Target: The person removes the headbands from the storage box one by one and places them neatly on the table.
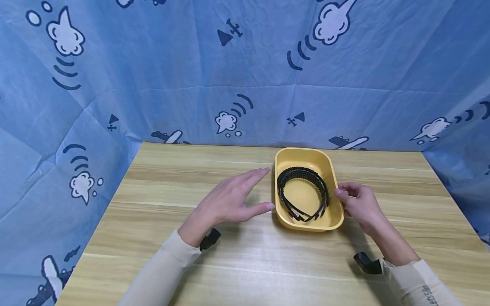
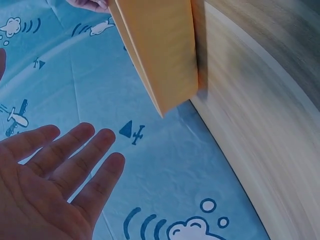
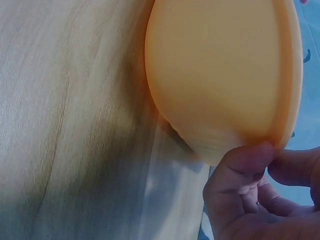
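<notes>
A yellow plastic bin [image 1: 305, 225] stands on the wooden table, right of the middle in the head view. Inside it lie several black headbands [image 1: 302, 172], nested together, some with toothed edges. My right hand [image 1: 361, 206] pinches the bin's right rim between thumb and curled fingers; the right wrist view shows this pinch [image 3: 265, 185] close up against the bin's wall [image 3: 220, 65]. My left hand [image 1: 233, 197] hovers just left of the bin, fingers extended and thumb apart, holding nothing. In the left wrist view its fingers [image 2: 102, 185] are spread, apart from the bin [image 2: 160, 50].
The wooden table [image 1: 160, 182] extends to both sides of the bin. Behind it hangs a blue patterned cloth [image 1: 172, 63], which also covers the sides. A black wrist mount [image 1: 209, 239] sits at the left cuff, another black mount [image 1: 367, 263] at the right.
</notes>
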Tool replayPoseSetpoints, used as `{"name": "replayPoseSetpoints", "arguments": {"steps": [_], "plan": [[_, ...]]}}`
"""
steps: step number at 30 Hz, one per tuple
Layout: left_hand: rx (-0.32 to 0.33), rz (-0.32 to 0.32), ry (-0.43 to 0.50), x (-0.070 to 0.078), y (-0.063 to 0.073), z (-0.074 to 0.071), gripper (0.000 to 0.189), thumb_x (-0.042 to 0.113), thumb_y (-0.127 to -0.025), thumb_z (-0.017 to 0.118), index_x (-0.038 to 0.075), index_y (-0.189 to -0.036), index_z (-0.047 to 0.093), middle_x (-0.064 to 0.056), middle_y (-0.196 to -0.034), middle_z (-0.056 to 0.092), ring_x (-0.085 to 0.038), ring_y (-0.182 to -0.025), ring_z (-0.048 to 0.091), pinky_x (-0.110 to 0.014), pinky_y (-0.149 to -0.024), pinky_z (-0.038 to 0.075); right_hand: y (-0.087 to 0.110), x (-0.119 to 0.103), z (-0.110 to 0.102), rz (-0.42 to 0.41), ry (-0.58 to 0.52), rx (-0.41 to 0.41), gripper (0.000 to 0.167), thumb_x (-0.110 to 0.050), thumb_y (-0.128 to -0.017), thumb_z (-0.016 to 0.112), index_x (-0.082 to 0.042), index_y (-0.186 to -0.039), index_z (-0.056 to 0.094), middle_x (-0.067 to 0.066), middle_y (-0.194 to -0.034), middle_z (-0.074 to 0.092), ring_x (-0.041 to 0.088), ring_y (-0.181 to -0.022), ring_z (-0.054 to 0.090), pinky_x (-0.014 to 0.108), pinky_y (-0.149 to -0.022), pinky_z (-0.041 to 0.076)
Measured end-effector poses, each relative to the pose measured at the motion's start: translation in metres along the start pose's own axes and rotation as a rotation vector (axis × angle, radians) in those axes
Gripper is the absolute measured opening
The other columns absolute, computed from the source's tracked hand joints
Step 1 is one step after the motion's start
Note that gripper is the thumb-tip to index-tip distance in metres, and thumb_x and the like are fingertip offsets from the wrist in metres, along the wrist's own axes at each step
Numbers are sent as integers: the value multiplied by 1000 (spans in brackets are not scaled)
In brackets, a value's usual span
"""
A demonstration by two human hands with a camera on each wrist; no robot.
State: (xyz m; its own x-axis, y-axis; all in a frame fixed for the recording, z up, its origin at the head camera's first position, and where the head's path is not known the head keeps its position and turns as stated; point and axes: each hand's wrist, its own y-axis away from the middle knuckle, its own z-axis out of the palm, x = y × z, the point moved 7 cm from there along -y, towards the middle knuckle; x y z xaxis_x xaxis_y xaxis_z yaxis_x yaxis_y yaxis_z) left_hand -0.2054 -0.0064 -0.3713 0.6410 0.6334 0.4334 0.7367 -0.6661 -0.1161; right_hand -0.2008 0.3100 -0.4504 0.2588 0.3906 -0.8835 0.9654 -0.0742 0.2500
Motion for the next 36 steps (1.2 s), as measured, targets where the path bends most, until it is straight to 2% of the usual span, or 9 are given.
{"name": "replayPoseSetpoints", "arguments": {"steps": [8, 16, 22, 31, 36], "plan": [[-12, 4, 13, 2, -6, 4, 90, 66, -98, 61, 19, -168, 29, -3, -171, 38, -25, -154, 44, -44, -124, 41, 4, 0, 1, 7, -70, -12, 40, -9, -109, 52, 20, -136, 44, -7, -90, 62, 4, -72, 69, 29, -64, 64], [-14, 17, 17, 5, -14, 8, 87, 64, -98, 62, 17, -165, 34, -6, -169, 41, -27, -152, 47, -45, -123, 42, 9, 0, 6, 0, -66, 7, 38, -7, -107, 54, 18, -134, 47, -8, -88, 62, 5, -67, 64, 29, -58, 61], [-33, 31, 23, 8, -20, 13, 85, 62, -99, 61, 15, -165, 35, -11, -168, 43, -29, -152, 46, -47, -124, 41, 15, 0, 12, -3, -59, 11, 37, -8, -108, 55, 17, -133, 48, -7, -89, 62, 5, -70, 64, 27, -56, 58], [-66, 50, 7, 10, -31, 23, 80, 59, -101, 62, 13, -163, 39, -9, -165, 47, -27, -151, 48, -43, -125, 40, 24, 1, 24, 24, -61, -5, 38, -9, -108, 56, 16, -135, 49, -3, -91, 63, 7, -69, 66, 30, -59, 62], [-73, 65, -5, 12, -35, 26, 78, 57, -101, 62, 11, -161, 42, -9, -163, 49, -26, -151, 49, -41, -125, 41, 28, -2, 30, 24, -75, -12, 36, -8, -107, 57, 14, -134, 49, -4, -88, 64, 7, -64, 63, 29, -57, 60]]}}
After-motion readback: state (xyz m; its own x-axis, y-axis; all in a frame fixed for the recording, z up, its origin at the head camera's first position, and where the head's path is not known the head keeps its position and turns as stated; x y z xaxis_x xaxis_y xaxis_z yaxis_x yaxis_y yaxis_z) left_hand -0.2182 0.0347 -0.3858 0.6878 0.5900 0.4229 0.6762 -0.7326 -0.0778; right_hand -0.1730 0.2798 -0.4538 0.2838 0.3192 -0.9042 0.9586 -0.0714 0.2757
